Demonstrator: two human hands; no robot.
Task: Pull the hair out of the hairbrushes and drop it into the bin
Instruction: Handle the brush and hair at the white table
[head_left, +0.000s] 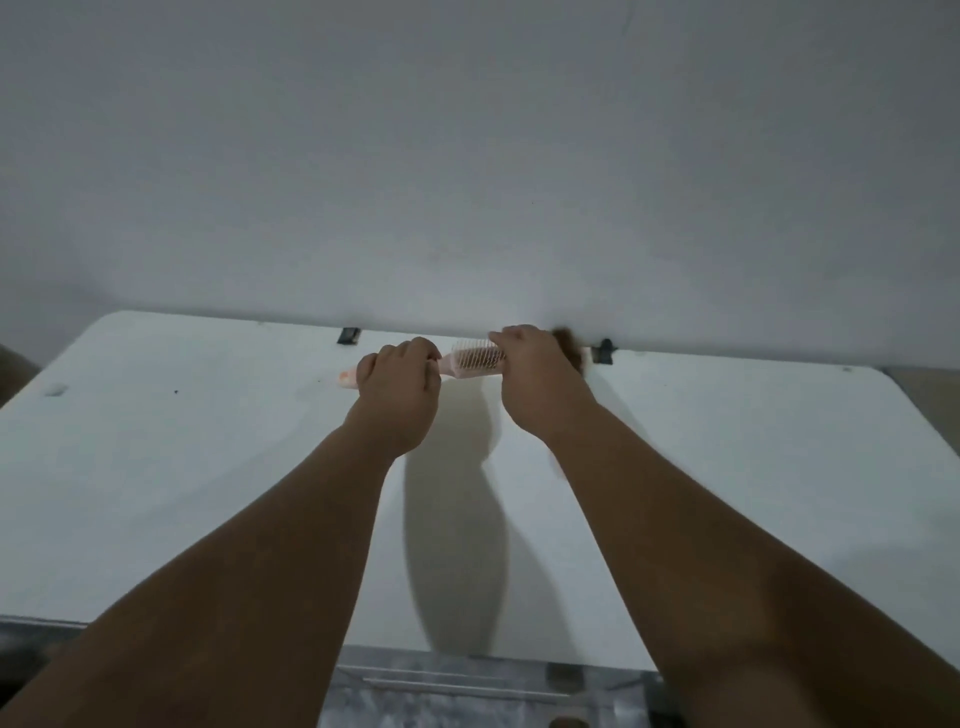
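the hairbrush (475, 358) is hanging sideways over the far part of the counter (208, 441), its long axis running left to right, nearly parallel to the wall (467, 156) behind it. the left grip (399, 384) is curling its fingers round the handle, with the pink butt end poking out past it on the left. the bristles are facing up toward the person. the right grip (540, 374) is sitting at the far right end of the brush head, fingers curled. a tuft of brown hair (569, 347) is showing just beyond its knuckles, on the side away from the handle. the grip is most likely pinching that tuft, though its fingertips are hiding behind the back of the hand.

so the hair is lying to the right of the brush, and the pull is probably going along the brush's own axis, rightward, away from the bracing left grip. the right grip is by far the nearer one to the hair. open room is lying to the right over the counter, apart from a small black clip (602, 352) at the back edge just beside the tuft. the wall is standing close behind, leaving little room that way. no bin is showing in this view, so the direction of the drop cannot be told.
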